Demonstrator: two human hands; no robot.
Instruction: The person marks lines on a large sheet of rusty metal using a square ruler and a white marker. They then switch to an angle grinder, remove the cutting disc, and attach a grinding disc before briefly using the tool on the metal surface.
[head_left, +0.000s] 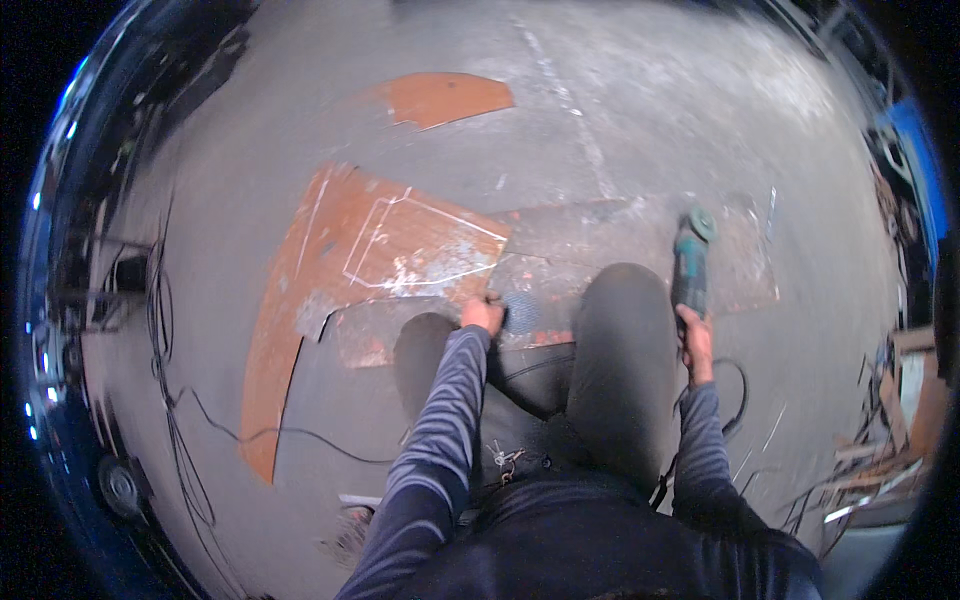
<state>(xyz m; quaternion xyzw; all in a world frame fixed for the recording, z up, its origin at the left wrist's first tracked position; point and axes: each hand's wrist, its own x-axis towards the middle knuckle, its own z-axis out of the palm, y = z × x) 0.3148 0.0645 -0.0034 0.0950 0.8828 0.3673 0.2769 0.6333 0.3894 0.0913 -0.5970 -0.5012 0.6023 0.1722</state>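
Observation:
My right hand (696, 337) is closed around the rear body of a teal and black angle grinder (691, 262), whose disc end points away from me. My left hand (484, 313) is at the lower edge of a brown sheet panel (390, 232) marked with white lines; whether its fingers grip the edge is unclear. Just right of that hand lies a round, grey mesh-like disc (521, 312). Both rest on or over a worn, flat grey plate (637, 225) on the floor, between and beyond my knees.
A smaller brown sheet piece (450, 97) lies farther off. Black cables (161, 337) run along the left floor, and one crosses under the panel's long arm. Scrap strips and boards (892, 442) are piled at the right. A dark vehicle-like body (56, 360) borders the left.

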